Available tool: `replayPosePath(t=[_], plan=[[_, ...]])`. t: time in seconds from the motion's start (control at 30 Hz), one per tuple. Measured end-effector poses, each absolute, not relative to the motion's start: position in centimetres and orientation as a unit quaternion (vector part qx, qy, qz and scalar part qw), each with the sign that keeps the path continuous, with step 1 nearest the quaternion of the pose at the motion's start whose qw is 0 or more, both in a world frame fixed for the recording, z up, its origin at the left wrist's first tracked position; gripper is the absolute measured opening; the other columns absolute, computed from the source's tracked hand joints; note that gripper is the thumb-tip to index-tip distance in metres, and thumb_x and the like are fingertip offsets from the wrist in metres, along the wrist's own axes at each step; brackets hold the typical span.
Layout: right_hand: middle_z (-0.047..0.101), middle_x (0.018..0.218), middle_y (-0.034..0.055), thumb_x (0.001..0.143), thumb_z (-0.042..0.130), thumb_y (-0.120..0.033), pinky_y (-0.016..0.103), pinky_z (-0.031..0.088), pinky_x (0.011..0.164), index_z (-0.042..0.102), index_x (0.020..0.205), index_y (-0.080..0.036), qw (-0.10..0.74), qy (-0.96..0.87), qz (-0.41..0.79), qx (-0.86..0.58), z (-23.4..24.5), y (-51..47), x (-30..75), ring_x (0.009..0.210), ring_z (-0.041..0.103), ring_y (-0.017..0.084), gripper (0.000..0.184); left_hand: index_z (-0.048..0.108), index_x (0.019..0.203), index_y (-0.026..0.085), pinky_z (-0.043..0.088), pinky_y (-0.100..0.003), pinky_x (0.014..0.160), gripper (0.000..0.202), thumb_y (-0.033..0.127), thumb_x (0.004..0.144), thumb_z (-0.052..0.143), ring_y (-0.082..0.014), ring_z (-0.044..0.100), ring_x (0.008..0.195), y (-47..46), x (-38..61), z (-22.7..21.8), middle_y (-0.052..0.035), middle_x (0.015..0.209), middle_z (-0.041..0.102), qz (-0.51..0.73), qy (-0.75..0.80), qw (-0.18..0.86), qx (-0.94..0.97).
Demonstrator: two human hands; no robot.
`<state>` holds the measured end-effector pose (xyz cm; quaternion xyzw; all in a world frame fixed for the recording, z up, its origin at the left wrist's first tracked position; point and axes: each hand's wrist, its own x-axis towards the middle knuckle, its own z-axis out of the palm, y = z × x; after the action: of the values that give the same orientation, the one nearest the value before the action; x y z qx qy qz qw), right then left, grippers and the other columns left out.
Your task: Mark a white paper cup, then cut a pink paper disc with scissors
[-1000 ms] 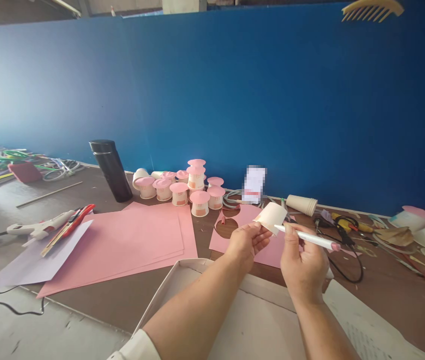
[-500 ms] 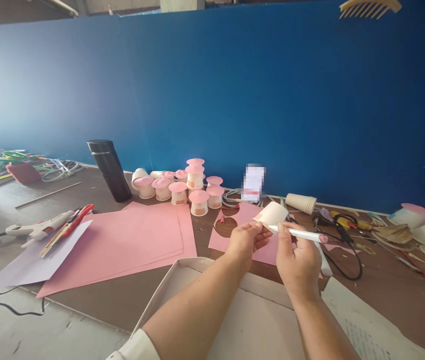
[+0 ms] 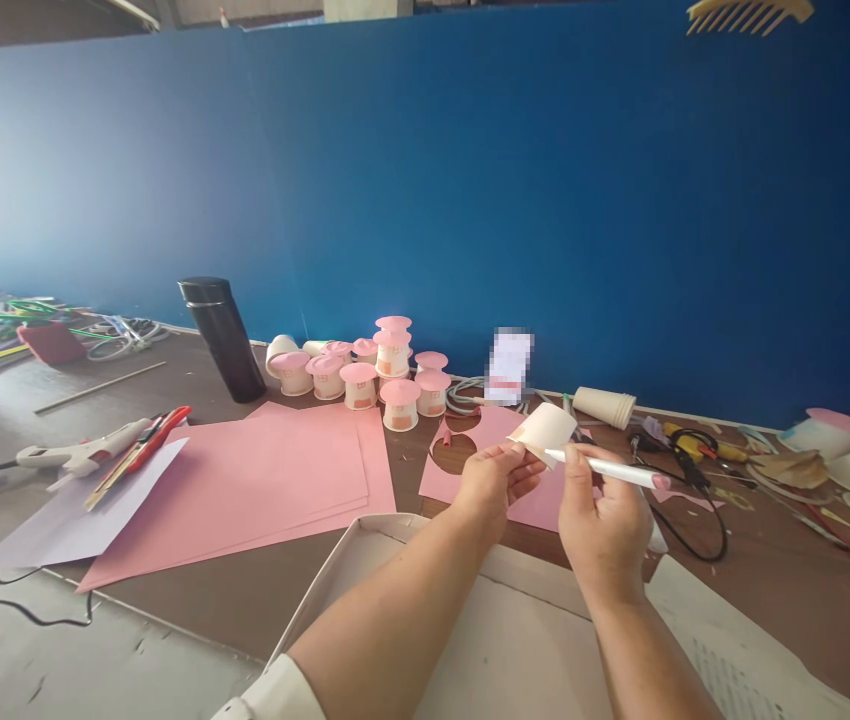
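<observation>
Brown table [image 3: 237,592]: left hand [image 3: 496,485] grip pinches paper cup [image 3: 545,430], right hand [image 3: 605,520] grip pinches pen [image 3: 616,470].

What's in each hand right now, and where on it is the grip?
Left hand pinches a paper cup by its lower edge; right hand grips a white pen near its tip end.

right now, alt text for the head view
The left hand holds a white paper cup while the right hand holds a white pen to it, above a cluttered table. Pink paper sheets, pink-topped cups and a black flask sit beyond.
</observation>
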<state>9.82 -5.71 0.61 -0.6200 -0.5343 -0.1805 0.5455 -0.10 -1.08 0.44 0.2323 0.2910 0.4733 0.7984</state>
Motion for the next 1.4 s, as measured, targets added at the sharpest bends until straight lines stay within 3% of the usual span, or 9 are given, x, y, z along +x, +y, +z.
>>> replayPosePath(t=[1.1,1.4], plan=[[0.071,0.078,0.0114,0.092,0.049,-0.041,0.029,0.045,0.062,0.068,0.087,-0.014,0.532,-0.552,-0.185,-0.615,0.45,-5.57,9.69,0.072,0.064,0.022,0.033,0.064,0.077,0.01,0.05,-0.024,0.072,0.01,0.02,0.081,0.062,-0.0135,0.066,0.075,-0.78,-0.03,0.11,-0.0086,0.077,0.066,0.478,0.301,0.796,0.217],[0.072,0.087,0.0114,0.093,0.051,-0.035,0.029,0.048,0.07,0.068,0.09,-0.014,0.562,-0.543,-0.19,-0.594,0.63,-5.71,9.84,0.079,0.066,0.021,0.027,0.067,0.083,0.01,0.048,-0.027,0.082,0.011,0.021,0.081,0.065,-0.0135,0.065,0.079,-0.8,0.2,0.07,-0.0099,0.084,0.068,0.485,0.281,0.796,0.228]])
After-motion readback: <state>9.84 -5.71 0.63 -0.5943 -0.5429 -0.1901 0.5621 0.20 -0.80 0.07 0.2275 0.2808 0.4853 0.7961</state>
